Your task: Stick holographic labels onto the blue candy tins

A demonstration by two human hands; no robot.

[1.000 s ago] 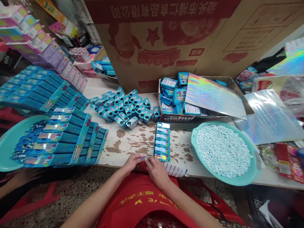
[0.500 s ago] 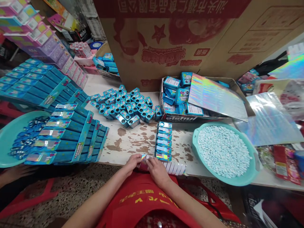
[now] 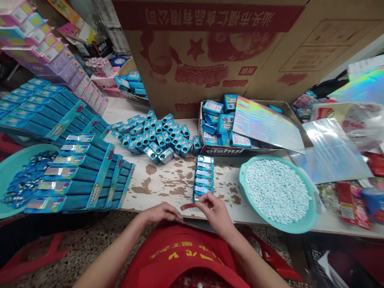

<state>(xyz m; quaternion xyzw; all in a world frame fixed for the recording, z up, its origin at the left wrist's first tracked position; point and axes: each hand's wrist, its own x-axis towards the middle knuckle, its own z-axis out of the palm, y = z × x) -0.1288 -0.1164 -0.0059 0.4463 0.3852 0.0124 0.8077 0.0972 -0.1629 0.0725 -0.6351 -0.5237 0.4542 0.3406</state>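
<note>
My right hand (image 3: 218,215) pinches a small shiny sticker strip (image 3: 188,206) between thumb and fingers, just in front of a short row of blue candy boxes (image 3: 204,175). The nearest box of that row is partly behind my fingers. Close to the table edge, my left hand (image 3: 165,213) is closed on the end of a sticker sheet (image 3: 200,225), which shows dark and nearly edge-on above my red apron (image 3: 189,244). My left fingertips are partly hidden.
Many small blue boxes with round holes (image 3: 156,136) stand beyond. A turquoise basin of pale candies (image 3: 318,208) is at right, stacked blue display boxes (image 3: 87,180) at left. Behind are a carton of blue packs (image 3: 219,151), holographic sheets (image 3: 267,124) and a big cardboard box (image 3: 222,52).
My right hand has lifted away from the left, up and to the right, with a sticker strip. The sheet has tilted from showing its pale face to nearly edge-on. My view has shifted slightly.
</note>
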